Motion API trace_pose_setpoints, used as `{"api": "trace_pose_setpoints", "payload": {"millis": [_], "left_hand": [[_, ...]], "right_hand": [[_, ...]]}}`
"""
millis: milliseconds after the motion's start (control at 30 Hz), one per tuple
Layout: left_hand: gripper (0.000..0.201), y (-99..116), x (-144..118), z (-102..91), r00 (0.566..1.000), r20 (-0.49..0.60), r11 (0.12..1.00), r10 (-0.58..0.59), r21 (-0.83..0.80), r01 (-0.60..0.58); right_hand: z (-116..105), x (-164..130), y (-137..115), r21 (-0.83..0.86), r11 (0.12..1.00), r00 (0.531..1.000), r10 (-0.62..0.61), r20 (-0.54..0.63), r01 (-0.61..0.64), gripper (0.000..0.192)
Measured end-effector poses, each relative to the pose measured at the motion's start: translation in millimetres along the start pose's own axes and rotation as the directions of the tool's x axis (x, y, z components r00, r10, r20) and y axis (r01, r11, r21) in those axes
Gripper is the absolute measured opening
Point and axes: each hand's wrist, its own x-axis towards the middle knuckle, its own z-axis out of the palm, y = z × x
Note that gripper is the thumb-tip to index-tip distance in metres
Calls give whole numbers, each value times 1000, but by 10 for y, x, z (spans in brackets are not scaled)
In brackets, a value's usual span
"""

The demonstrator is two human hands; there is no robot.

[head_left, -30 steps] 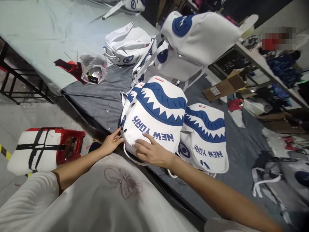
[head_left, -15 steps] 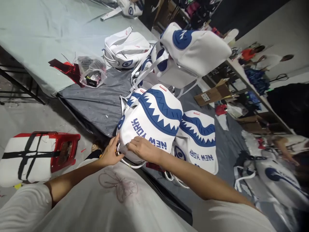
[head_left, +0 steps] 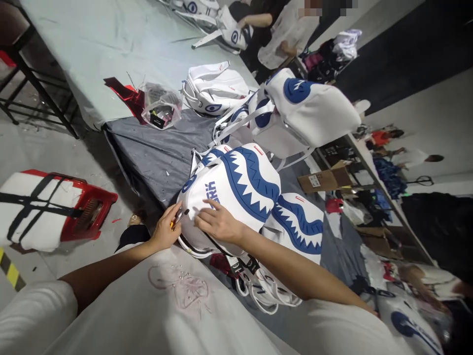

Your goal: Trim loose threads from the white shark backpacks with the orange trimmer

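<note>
A white backpack (head_left: 240, 182) with a blue shark-mouth print lies at the near edge of the grey-covered table (head_left: 158, 148). My right hand (head_left: 216, 222) rests flat on its near end, fingers spread, covering part of the blue lettering. My left hand (head_left: 168, 229) pinches a thin dark tool (head_left: 180, 215), its tip against the bag just left of the right hand. A second shark-print backpack (head_left: 299, 227) lies beside the first, to the right.
More white backpacks (head_left: 310, 106) are piled behind, and one (head_left: 216, 88) lies flat farther back. A clear plastic bag (head_left: 160, 103) and red scraps sit on the table. A red stool (head_left: 88, 212) holding a white bundle stands on the floor at left. Another person (head_left: 269, 29) works at the far end.
The view has tilted and shifted. The near backpack has rolled so less lettering shows. My right hand moved up onto the print; my left hand stays at the bag's near end with the tool.
</note>
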Motion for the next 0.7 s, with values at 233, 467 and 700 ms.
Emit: {"api": "trace_pose_setpoints", "payload": {"millis": [233, 467, 700], "left_hand": [[67, 44, -258, 189, 979, -183, 986, 90, 156, -62], [55, -68, -219, 117, 980, -173, 983, 102, 166, -73], [59, -92, -38, -104, 1000, -3, 951, 9, 309, -8]], "right_hand": [[269, 595, 336, 29, 875, 875, 484, -24, -483, 16], [325, 457, 1380, -79, 357, 359, 933, -21, -931, 21], [126, -109, 1366, 139, 403, 360, 897, -258, -905, 41]]}}
